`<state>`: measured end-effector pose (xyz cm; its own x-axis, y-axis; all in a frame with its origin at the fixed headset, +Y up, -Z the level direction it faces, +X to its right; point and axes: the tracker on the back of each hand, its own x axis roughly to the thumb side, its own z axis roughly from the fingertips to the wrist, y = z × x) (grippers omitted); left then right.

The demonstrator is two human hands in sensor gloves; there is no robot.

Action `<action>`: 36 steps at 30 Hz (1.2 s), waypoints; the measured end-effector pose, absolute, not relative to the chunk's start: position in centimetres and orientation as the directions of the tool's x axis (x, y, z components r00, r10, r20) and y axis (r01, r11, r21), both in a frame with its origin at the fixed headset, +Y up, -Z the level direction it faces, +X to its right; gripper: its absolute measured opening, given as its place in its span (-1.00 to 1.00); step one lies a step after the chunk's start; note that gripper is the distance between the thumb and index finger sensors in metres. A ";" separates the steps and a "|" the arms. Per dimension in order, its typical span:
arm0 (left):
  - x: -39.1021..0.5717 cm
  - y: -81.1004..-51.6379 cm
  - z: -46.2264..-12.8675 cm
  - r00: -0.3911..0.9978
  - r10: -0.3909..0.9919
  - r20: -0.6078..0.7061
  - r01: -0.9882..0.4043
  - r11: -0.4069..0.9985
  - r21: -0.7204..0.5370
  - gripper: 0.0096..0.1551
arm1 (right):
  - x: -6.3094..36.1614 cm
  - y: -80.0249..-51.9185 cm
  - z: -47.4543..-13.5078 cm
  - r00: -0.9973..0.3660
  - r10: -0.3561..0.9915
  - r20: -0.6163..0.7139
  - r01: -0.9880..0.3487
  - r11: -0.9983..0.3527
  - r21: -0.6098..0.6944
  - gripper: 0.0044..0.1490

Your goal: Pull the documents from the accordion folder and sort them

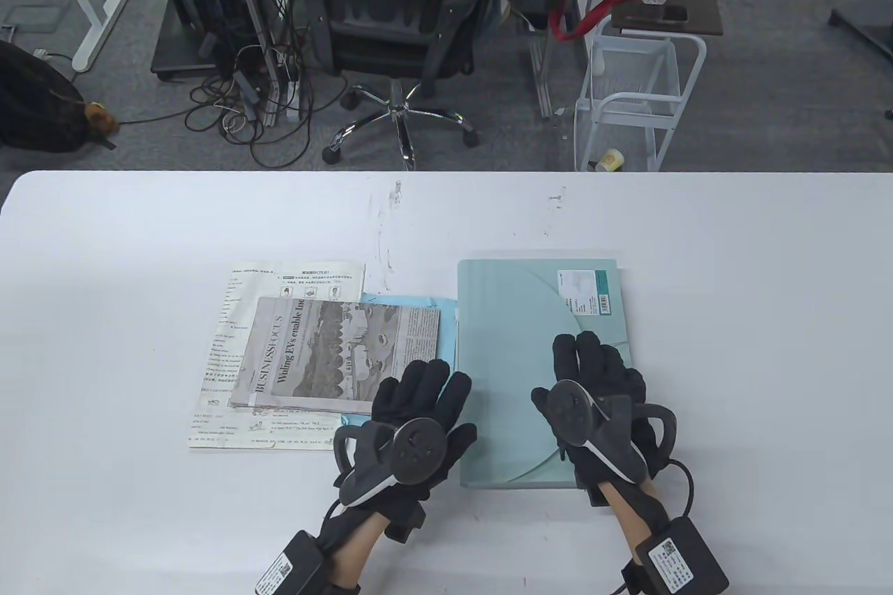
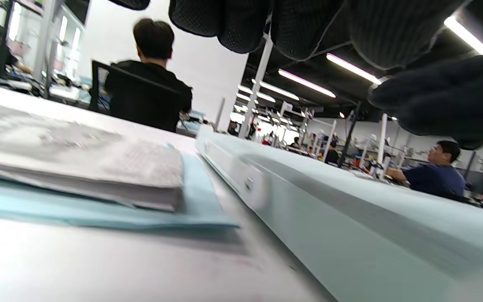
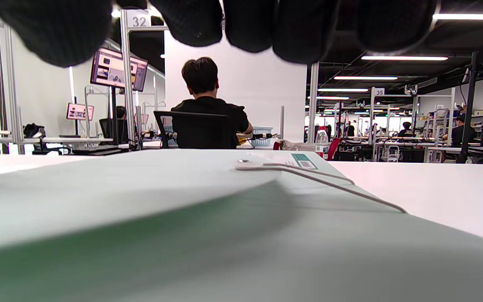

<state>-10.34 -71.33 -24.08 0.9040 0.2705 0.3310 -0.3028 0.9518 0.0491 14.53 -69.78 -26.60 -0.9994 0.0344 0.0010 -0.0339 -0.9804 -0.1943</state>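
Observation:
A pale teal accordion folder (image 1: pixel 530 344) lies shut and flat on the white table (image 1: pixel 732 316), its curved flap down and a barcode label (image 1: pixel 586 289) at its far right corner. To its left, a folded newspaper (image 1: pixel 335 351) lies on a blue sheet (image 1: pixel 411 302) and a printed sheet (image 1: pixel 230 316). My left hand (image 1: pixel 425 389) hovers, fingers spread, over the newspaper's near right corner by the folder's left edge. My right hand (image 1: pixel 593 368) is over the flap's near right part, holding nothing. The wrist views show the folder (image 2: pixel 350 209) (image 3: pixel 183 201) below free fingers (image 2: pixel 300 25) (image 3: pixel 292 29).
Beyond the table's far edge stand a black office chair (image 1: pixel 398 16) and a white wire cart (image 1: pixel 635 100). The table surface runs bare to the left, right and far side of the papers.

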 end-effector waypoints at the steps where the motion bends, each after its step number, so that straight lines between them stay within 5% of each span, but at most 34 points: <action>1: -10.8 -71.3 -24.0 0.913 0.257 0.318 -0.291 0.954 0.066 -0.17 | 14.7 -69.9 -26.5 -1.000 0.028 -0.002 -0.027 -0.985 -0.168 0.03; 17: -12.5 -72.8 -25.9 0.956 0.195 0.219 -0.188 0.981 -0.056 -0.02 | 14.6 -71.5 -26.3 -1.000 0.000 0.011 0.000 -0.999 -0.032 0.14; 36: -12.4 -72.9 -26.0 0.960 0.179 0.217 -0.160 0.982 -0.100 -0.01 | 14.0 -71.7 -26.3 -0.999 -0.018 0.032 0.018 -1.000 -0.024 0.16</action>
<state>-12.39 -72.90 -25.96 0.9596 0.1788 0.2171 -0.1602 0.9820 -0.1005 14.00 -71.74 -26.34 -0.9993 -0.0184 0.0325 0.0176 -0.9996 -0.0242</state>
